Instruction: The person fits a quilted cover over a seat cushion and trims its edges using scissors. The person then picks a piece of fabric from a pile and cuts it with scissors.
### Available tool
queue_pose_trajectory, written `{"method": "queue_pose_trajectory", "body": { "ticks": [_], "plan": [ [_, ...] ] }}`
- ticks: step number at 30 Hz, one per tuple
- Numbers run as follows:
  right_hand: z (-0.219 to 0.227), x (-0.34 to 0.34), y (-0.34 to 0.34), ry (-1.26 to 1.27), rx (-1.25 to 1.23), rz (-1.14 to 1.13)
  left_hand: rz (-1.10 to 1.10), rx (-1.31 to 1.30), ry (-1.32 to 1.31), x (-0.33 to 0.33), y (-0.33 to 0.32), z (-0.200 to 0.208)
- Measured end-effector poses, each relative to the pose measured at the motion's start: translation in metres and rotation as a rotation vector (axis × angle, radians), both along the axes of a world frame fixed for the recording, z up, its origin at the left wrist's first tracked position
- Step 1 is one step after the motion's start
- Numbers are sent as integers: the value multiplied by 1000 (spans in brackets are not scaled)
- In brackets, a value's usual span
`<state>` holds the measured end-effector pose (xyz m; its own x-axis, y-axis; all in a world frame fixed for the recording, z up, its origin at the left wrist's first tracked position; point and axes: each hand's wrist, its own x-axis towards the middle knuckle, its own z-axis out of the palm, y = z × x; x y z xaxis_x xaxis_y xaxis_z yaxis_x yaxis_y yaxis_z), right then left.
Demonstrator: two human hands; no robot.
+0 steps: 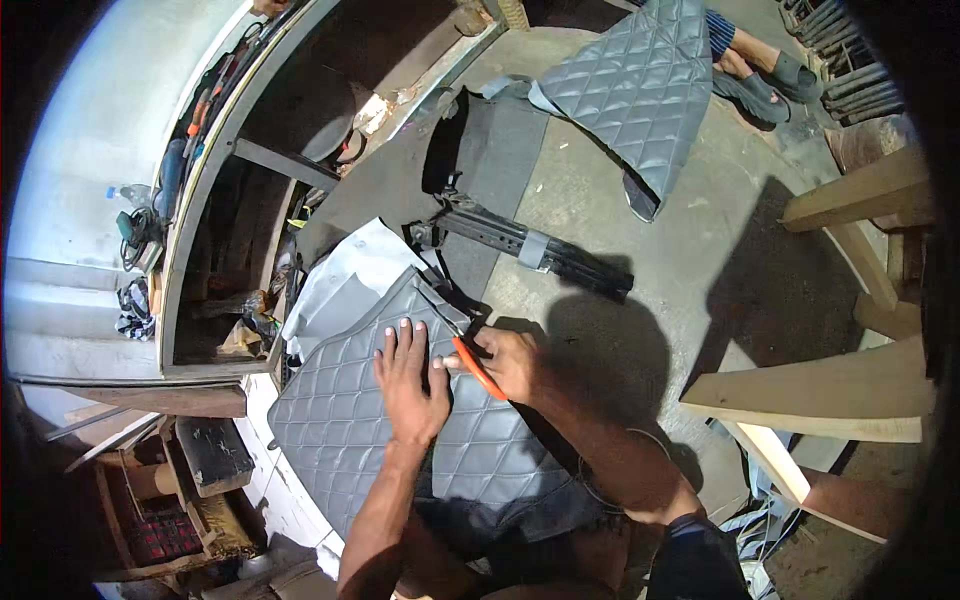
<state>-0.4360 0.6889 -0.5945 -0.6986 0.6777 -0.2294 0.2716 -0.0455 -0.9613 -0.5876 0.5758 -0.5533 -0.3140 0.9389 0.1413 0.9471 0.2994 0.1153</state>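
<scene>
A grey diamond-quilted sheet [340, 410] lies across my lap and slants away to the far left. My left hand [412, 385] rests flat on it, fingers stretched out toward its far edge. Just to the right, my right hand [510, 362] is wrapped round a pair of scissors with orange handles [478, 370]. The dark blades point up and left along the sheet's right edge; whether they touch the material I cannot tell. A paler smooth piece [350, 270] sticks out beyond the sheet's far end.
Black metal rails [540, 250] lie on the concrete floor ahead. Farther off, another quilted grey piece [640, 90] hangs near a person's feet in dark shoes [755, 95]. Wooden beams [820, 390] stand at right; an open cabinet [240, 180] is at left.
</scene>
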Motion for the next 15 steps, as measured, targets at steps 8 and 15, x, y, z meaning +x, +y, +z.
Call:
{"method": "queue_pose_trajectory", "body": {
  "ticks": [8,15],
  "plan": [
    [10,-8,-14,255,102,-61,391,-86,-1022,-162,97,49],
    [-12,-4,-14,302,224,-113,307,-827,-972,-137,147,24]
  ]
}}
